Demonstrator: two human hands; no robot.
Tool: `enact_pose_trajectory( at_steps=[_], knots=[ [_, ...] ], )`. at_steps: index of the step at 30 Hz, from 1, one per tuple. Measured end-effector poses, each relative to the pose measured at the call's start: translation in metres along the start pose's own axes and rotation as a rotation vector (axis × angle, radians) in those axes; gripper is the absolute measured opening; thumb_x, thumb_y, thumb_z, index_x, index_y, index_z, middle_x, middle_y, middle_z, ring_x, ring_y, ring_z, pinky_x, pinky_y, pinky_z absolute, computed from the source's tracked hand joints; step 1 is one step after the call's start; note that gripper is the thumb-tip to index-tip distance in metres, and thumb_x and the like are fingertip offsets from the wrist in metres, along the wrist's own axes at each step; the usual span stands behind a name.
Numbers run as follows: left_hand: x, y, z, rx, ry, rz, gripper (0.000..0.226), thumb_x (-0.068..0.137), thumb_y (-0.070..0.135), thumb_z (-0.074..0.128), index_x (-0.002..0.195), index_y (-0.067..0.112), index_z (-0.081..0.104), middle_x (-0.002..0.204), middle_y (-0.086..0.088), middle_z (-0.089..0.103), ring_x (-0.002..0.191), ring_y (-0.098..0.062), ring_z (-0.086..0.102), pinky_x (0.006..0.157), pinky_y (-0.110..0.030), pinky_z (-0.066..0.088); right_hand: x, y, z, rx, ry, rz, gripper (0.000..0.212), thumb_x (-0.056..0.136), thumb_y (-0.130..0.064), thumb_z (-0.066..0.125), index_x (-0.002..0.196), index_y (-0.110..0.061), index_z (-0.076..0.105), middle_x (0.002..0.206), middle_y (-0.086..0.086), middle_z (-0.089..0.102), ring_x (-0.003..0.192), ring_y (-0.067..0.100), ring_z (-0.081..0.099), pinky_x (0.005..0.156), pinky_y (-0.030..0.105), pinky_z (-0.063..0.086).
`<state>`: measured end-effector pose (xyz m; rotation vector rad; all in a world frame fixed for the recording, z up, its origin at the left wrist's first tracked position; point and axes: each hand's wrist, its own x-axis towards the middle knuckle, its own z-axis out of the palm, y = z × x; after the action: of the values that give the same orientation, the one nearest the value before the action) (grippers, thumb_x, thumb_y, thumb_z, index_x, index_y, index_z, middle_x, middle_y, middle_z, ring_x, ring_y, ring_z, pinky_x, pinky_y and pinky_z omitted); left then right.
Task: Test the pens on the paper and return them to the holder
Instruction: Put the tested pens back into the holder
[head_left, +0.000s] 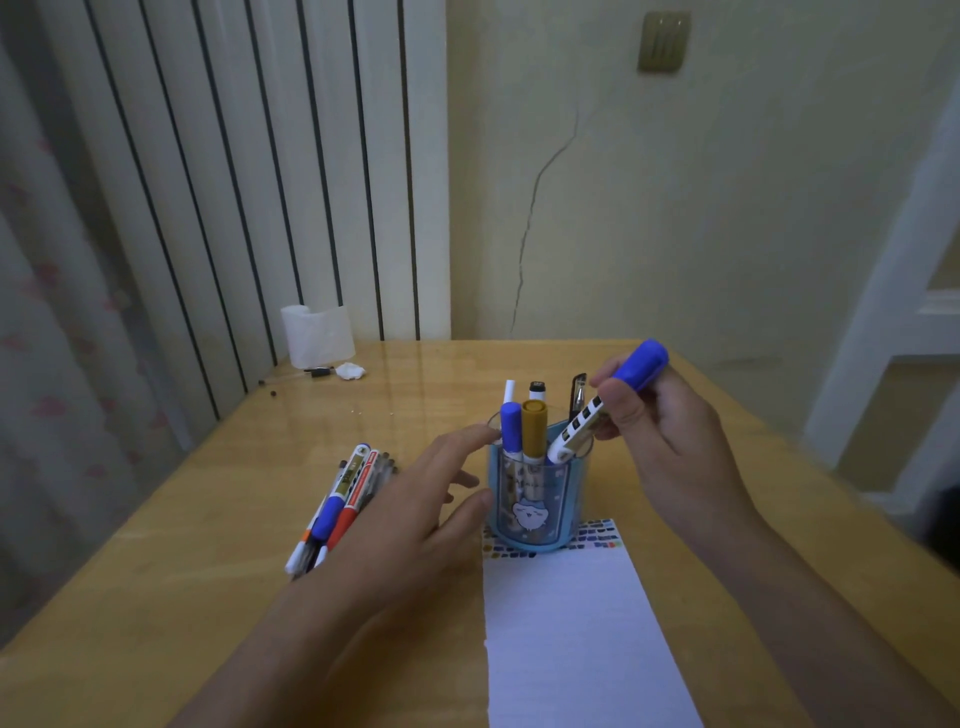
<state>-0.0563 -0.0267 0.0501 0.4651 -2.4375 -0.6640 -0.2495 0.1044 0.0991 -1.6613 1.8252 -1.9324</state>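
Sitting near the middle of the light wooden table (208, 613), toward its far edge: translucent blue plastic pen holder (530, 512) with a cartoon sticker on the front, base overlapping the far end of a white lined paper sheet (576, 639) with a band of coloured swatches there. Paper running from the holder back to the table's near edge.

Standing upright inside the holder: blue-capped marker (511, 431), gold-capped marker (534, 428), a white pen, a black-capped one and a dark clip pen behind them.

Right hand (670, 431) gripping a white marker with black squares and a blue cap (587, 421), fingers and thumb curled round its upper part, cap end pointing up and away, lower end dipping inside the holder's rim, marker tilted.

Left hand (415, 499) hovering open, fingers relaxed and spread, fingertips touching or just beside the holder's left wall; contact being hard to tell, nothing held.

Lying left of the holder, partly under the left hand: loose bunch of pens and markers (337, 506), one blue-gripped, one red-gripped, pointing toward the near-left.

Resting at the table's far-left corner: translucent white plastic container (317, 335), small crumpled white scrap (350, 370) and a small dark item beside it.
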Motion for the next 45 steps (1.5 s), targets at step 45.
enact_pose_trajectory(
  at_steps=[45],
  knots=[
    [0.028, 0.024, 0.024, -0.032, 0.239, -0.098, 0.079, 0.069, 0.074, 0.061, 0.137, 0.050, 0.028, 0.127, 0.024, 0.041, 0.101, 0.007, 0.051, 0.078, -0.021, 0.052, 0.001, 0.000, 0.002, 0.281, 0.173, 0.116, 0.017, 0.103, -0.025, 0.050, 0.115, -0.017, 0.060, 0.085, 0.004, 0.071, 0.083, 0.024, 0.074, 0.074, 0.038, 0.060]
  ],
)
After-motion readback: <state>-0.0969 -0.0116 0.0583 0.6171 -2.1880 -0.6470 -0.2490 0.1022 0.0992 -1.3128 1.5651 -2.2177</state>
